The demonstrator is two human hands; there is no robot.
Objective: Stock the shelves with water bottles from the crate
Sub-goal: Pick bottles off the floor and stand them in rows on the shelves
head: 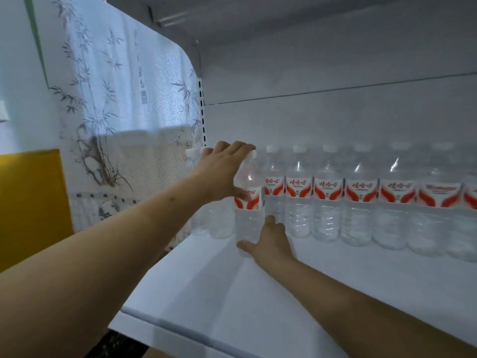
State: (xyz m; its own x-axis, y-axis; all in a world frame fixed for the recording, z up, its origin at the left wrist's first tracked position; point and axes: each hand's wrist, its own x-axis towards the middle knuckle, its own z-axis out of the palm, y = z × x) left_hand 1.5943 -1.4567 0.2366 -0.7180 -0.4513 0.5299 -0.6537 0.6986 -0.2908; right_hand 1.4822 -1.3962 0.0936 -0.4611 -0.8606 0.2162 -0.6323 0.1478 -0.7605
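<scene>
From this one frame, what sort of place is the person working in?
Probably a small shop or stockroom: a white metal shelf holds a row of identical labelled water bottles, beside a slotted shelving upright.

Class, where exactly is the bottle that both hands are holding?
The bottle stands on the shelf, left of centre, at the row's left end, held by left hand and right hand.

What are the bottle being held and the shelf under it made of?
The bottle: clear, thin plastic, going by its see-through ribbed body, with a glossy red-and-white label. The shelf: smooth, white, probably painted metal, though that cannot be told for sure.
</scene>
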